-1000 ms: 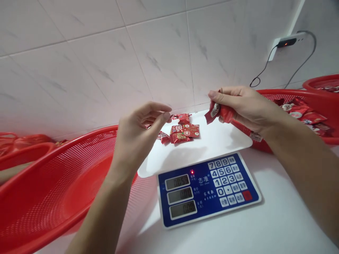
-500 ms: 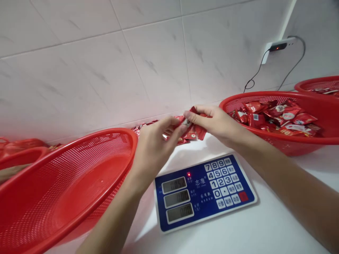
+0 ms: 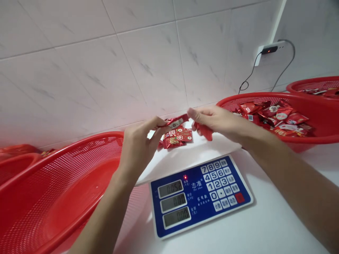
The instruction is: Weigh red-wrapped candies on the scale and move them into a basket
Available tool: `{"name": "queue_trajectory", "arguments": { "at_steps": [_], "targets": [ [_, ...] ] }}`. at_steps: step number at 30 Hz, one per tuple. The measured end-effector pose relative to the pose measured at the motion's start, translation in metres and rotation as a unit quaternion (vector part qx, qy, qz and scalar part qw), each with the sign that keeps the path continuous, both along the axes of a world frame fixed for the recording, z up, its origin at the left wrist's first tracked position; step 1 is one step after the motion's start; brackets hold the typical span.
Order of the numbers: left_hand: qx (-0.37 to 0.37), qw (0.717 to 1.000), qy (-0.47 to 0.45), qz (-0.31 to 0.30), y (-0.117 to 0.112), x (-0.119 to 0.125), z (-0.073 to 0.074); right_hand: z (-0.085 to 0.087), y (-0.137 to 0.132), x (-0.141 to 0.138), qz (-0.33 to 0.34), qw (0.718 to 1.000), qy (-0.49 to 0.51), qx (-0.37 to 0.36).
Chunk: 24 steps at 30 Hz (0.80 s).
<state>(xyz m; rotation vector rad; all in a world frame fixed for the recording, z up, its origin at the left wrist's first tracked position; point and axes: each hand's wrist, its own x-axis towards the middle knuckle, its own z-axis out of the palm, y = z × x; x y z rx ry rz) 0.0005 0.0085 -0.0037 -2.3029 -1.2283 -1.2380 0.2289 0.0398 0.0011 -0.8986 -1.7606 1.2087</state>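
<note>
Packet (image 3: 177, 122) seemed light, soft, slick, best taken by one end; my left hand (image 3: 139, 141) pinched it, my right hand (image 3: 221, 121) curled round a wrapper (image 3: 207, 133).

A scale (image 3: 201, 197) stands on a table (image 3: 225, 236), with a wall (image 3: 148, 63) behind. Packets (image 3: 178, 137) lie on its pan (image 3: 169, 165). Over the pan, the left hand (image 3: 140, 141) holds one packet (image 3: 178, 122), the right hand (image 3: 218, 121) another. A basket (image 3: 84, 190) sits left of the scale; to the right, a second basket (image 3: 321, 127) contains more packets, with a third basket (image 3: 299, 85) behind it.
</note>
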Motion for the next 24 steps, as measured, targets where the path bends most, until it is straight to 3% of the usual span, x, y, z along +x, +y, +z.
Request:
{"name": "queue_trajectory", "arguments": {
  "at_steps": [3,6,11,14,19,24],
  "targets": [
    [0.235,0.963,0.125,-0.026,0.003,-0.004,-0.005,-0.007,0.001,-0.009,0.053,0.998,-0.012,-0.032],
    [0.321,0.928,0.186,-0.022,0.008,-0.01,-0.007,-0.005,0.0,-0.014,0.044,0.999,-0.018,-0.025],
    [0.285,0.93,0.233,0.002,0.013,-0.014,-0.008,-0.005,-0.002,-0.016,-0.007,0.997,-0.075,-0.002],
    [0.207,0.943,0.258,0.035,0.015,-0.016,-0.009,-0.006,0.001,-0.013,-0.046,0.996,-0.076,0.012],
    [0.059,0.966,0.249,0.02,0.014,-0.017,-0.008,0.006,0.002,-0.004,-0.168,0.985,0.029,-0.022],
    [0.087,0.987,0.133,0.001,0.0,-0.004,0.002,0.02,-0.002,0.001,-0.202,0.968,0.14,-0.05]
  ]
}}
